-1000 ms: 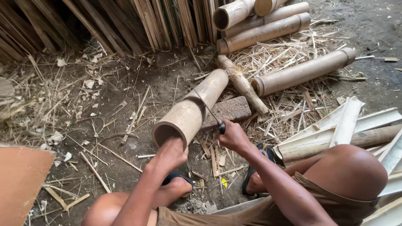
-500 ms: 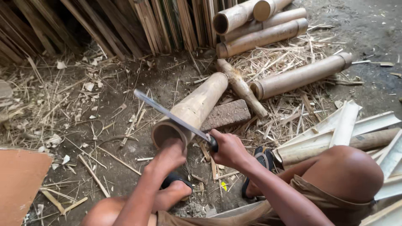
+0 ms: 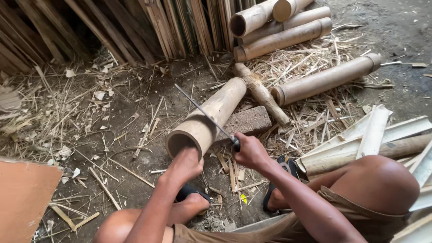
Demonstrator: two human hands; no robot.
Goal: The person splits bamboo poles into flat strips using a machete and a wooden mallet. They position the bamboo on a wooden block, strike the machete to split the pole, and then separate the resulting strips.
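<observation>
**Two hands on one bamboo section**

Right hand (image 3: 250, 152): fingers clamped round the dark handle of a long thin blade (image 3: 202, 112). Blade runs up and left, lying along the top of the bamboo section (image 3: 209, 117). Left hand (image 3: 185, 164): fingers pressed against the open near end of that section; curl partly hidden, grip itself cannot be told. Section lies on the dirt floor (image 3: 135, 180), its far part propped on a brick (image 3: 246, 121). Beyond: more cut bamboo tubes (image 3: 324, 80), a thinner bamboo stick (image 3: 261, 93), and split slats (image 3: 148, 24) leaning in back. Pale split pieces (image 3: 373, 132) at right, near the knee.
</observation>
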